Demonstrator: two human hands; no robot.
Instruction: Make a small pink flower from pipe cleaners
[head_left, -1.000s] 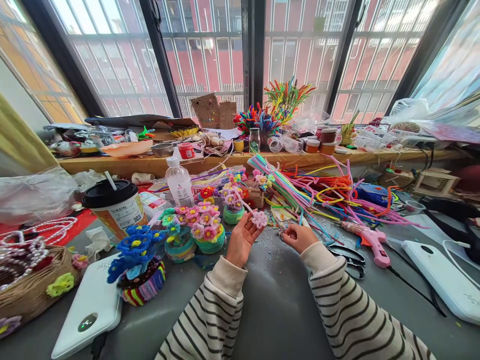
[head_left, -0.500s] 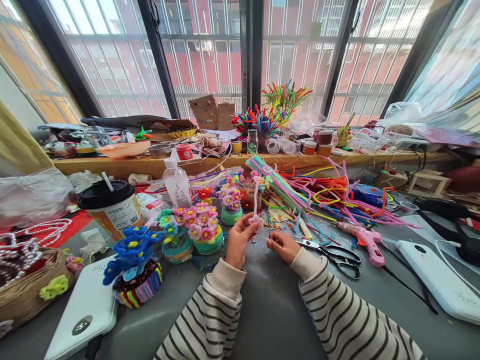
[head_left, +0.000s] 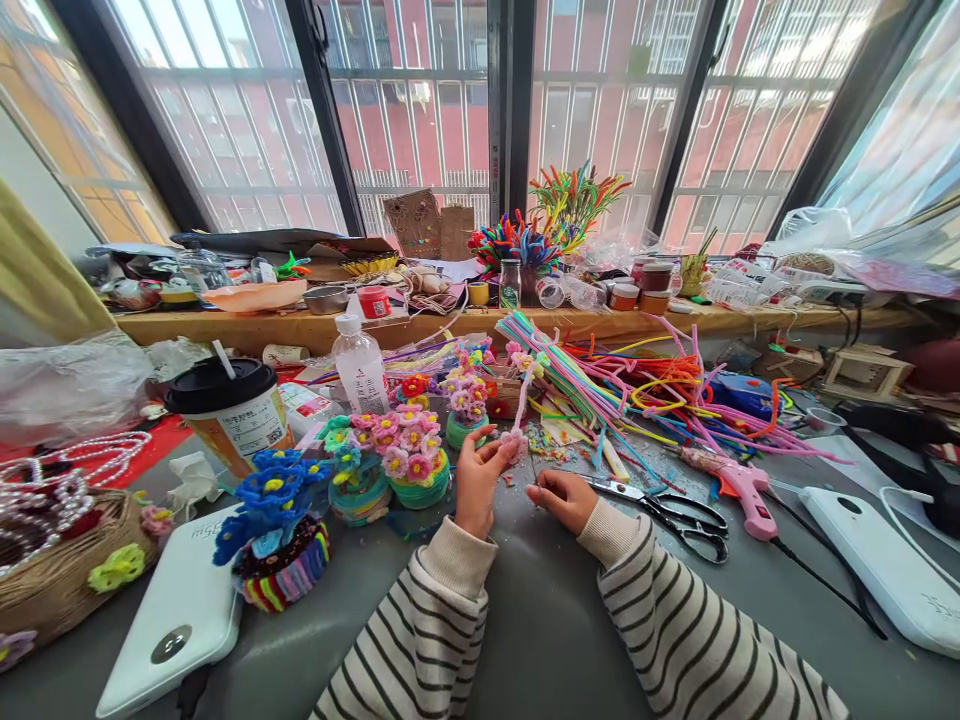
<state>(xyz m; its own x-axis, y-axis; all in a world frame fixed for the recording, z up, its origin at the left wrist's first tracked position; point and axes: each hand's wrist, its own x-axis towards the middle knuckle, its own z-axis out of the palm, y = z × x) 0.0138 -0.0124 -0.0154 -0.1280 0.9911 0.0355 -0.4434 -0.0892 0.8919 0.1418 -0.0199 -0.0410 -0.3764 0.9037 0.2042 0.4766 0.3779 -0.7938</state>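
Head view: my left hand [head_left: 480, 478] pinches a pink pipe-cleaner flower [head_left: 514, 437] above the grey table [head_left: 555, 610], its stem [head_left: 525, 392] rising upright, slightly tilted right. My right hand [head_left: 564, 497] is closed; contents indeterminate. I judge the flower light, soft, bendable; grip below the bloom.

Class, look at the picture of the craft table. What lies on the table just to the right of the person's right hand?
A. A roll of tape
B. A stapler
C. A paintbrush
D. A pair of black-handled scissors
D. The black-handled scissors lie on the grey table just right of the right hand, with the pink glue gun beyond them.
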